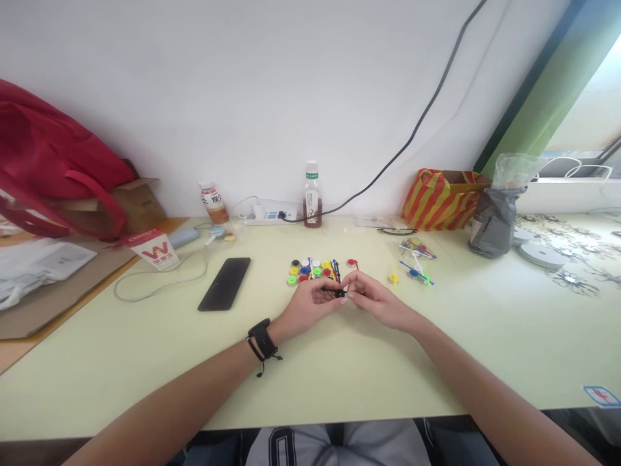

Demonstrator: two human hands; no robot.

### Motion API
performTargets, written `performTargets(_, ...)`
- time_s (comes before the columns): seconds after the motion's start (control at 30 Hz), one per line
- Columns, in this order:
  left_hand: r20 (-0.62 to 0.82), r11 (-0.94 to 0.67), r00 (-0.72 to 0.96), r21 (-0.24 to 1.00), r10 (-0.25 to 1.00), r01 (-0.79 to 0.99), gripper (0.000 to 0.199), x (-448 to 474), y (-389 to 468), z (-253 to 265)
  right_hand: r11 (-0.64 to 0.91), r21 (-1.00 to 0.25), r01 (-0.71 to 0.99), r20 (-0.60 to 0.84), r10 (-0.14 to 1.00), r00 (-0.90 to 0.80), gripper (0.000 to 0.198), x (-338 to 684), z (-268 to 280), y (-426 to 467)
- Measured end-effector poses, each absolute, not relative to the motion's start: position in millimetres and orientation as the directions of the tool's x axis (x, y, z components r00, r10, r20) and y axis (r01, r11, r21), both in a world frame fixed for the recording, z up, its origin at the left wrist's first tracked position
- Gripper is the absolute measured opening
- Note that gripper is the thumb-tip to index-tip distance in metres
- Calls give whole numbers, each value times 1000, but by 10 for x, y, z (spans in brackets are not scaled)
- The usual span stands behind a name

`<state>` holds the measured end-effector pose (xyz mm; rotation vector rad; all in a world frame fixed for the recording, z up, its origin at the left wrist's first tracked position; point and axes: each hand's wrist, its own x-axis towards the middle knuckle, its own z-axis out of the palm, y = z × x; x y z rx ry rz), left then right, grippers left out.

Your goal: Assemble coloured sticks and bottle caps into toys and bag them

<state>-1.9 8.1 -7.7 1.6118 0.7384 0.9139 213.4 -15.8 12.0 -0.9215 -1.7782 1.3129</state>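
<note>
Between both hands is a small black plastic arrow spinner (339, 293) with a round middle. My left hand (310, 304) grips it from the left, its fingers curled round. From the right, my right hand (376, 301) pinches its end between thumb and fingertips. Just beyond the hands lie several coloured round discs (292, 280) in rows, with coloured arrows (334, 268) beside them, partly hidden by the left hand. A red spinner (351, 263) lies behind the right hand. Farther right are a yellow spinner (393, 279) and blue arrow pieces (414, 272).
A black phone (224, 285) lies to the left, near a white cable and a paper carton (154, 249). Along the wall stand a drink bottle (312, 197), a power strip (272, 213), a striped bag (439, 197) and a grey bag (492, 223). A clear packet (422, 248) holds arrows.
</note>
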Motion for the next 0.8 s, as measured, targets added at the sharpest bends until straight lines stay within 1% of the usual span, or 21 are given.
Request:
performTargets(0.13,179,-216,497,976,849,19,38,-19,80,-80,224,-971,87,150,848,-509,30,2142,148,-172)
performTargets(0.23,204,-247,500,969,842,22,34,-18,80,-81,220,-972,81,147,841,-521,29,2142,163,-180)
performTargets(0.37,257,-308,484,951,837,28,31,-16,76,-80,247,-962,115,162,859,-486,30,2143,137,-164)
performTargets(0.5,265,-330,491,943,830,47,29,-15,72,-63,279,-947,161,178,869,-461,29,2159,105,-136)
performTargets(0.63,291,-367,480,927,828,71,23,-19,69,-61,312,-926,211,191,872,-451,27,2169,100,-122)
performTargets(0.8,359,-442,460,893,812,82,23,-32,58,-72,284,-932,225,176,898,-404,27,2192,108,-105)
